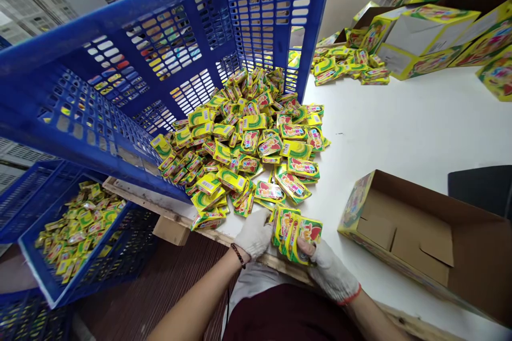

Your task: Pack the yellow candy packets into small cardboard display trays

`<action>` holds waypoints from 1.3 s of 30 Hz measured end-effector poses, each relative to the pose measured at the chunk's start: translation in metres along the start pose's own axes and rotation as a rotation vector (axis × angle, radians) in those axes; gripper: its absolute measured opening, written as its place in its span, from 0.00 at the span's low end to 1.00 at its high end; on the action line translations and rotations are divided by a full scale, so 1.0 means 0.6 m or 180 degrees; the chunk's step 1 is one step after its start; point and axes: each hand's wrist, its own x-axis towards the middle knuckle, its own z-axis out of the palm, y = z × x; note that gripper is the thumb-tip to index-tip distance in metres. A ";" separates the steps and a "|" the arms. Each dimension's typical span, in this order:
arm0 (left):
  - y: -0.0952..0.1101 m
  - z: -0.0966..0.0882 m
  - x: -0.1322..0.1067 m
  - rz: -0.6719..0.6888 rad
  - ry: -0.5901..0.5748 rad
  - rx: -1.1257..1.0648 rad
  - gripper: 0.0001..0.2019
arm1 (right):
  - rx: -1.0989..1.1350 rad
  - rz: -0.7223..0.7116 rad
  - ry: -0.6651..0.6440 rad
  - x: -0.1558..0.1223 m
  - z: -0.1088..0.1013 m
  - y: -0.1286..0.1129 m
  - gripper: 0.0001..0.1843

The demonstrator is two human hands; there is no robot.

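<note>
your gloved left hand [255, 234] and right hand [332, 266] hold a short row of packs [293, 233] between them at the near edge of the table [384, 122]. that row is lined up, but a big heap [250, 144] lies loose, spread from inside the blue crate [120, 10], so much seems left. to your right, the open box [424, 197] shows its brown floor.
</note>
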 end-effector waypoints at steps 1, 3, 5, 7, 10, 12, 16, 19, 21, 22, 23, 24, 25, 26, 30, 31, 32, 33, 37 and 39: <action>-0.002 -0.006 -0.003 0.0062 -0.0049 0.0036 0.08 | -0.0223 -0.0004 0.0012 -0.002 -0.001 -0.008 0.41; -0.003 -0.025 -0.003 0.0193 -0.0022 0.0163 0.10 | -0.0907 -0.0078 0.0035 -0.013 -0.009 -0.036 0.39; 0.001 -0.049 0.007 0.0335 0.0129 0.0353 0.11 | -0.1869 -0.0202 0.0058 -0.030 -0.019 -0.073 0.37; 0.009 -0.069 0.028 0.0503 0.0254 0.0567 0.11 | -0.3046 -0.0361 0.0103 -0.047 -0.023 -0.106 0.33; 0.020 -0.084 0.072 0.0685 0.0281 0.0865 0.12 | -0.4700 -0.0527 -0.0015 -0.055 -0.010 -0.123 0.28; 0.023 -0.085 0.097 0.0709 0.0263 0.1003 0.16 | -0.5324 -0.0593 -0.0257 -0.050 0.001 -0.111 0.33; 0.012 -0.082 0.101 0.0664 0.0282 0.1061 0.21 | -0.5485 -0.1117 -0.0244 -0.046 -0.016 -0.054 0.43; 0.004 -0.072 0.066 0.0724 0.0350 0.0878 0.11 | -0.5155 -0.1764 0.0357 -0.058 -0.058 -0.006 0.48; 0.006 -0.059 0.041 0.0809 0.0350 0.0653 0.09 | -0.4773 -0.1943 0.0585 -0.063 -0.083 0.017 0.53; 0.009 -0.050 0.033 0.0858 0.0334 0.0522 0.10 | -0.4579 -0.1938 0.0609 -0.063 -0.091 0.024 0.54; 0.014 -0.040 0.028 0.0910 0.0313 0.0386 0.10 | -0.4405 -0.1906 0.0603 -0.060 -0.096 0.028 0.54; 0.020 -0.030 0.027 0.0965 0.0284 0.0251 0.11 | -0.4258 -0.1873 0.0599 -0.056 -0.098 0.028 0.54; 0.026 -0.021 0.029 0.1022 0.0244 0.0122 0.12 | -0.4150 -0.1868 0.0602 -0.051 -0.098 0.026 0.52; 0.031 -0.013 0.033 0.1081 0.0191 0.0002 0.13 | -0.4080 -0.1905 0.0594 -0.047 -0.097 0.023 0.51; 0.037 -0.003 0.052 0.1315 -0.0137 -0.0362 0.12 | -0.4094 -0.2295 0.0262 -0.048 -0.095 0.016 0.43; 0.034 -0.004 0.053 0.1358 -0.0247 -0.0442 0.11 | -0.4133 -0.2383 0.0252 -0.052 -0.095 0.019 0.43; 0.031 -0.005 0.051 0.1384 -0.0347 -0.0521 0.10 | -0.4152 -0.2436 0.0326 -0.055 -0.096 0.023 0.44; 0.028 -0.004 0.048 0.1390 -0.0432 -0.0594 0.10 | -0.4136 -0.2459 0.0452 -0.057 -0.095 0.028 0.46; 0.031 0.024 0.018 0.1229 -0.0315 -0.1122 0.19 | -0.3780 -0.2367 0.0684 -0.045 -0.085 0.045 0.61; 0.039 0.049 0.000 0.0973 0.0061 -0.1803 0.25 | -0.3762 -0.2351 0.0599 -0.036 -0.078 0.047 0.63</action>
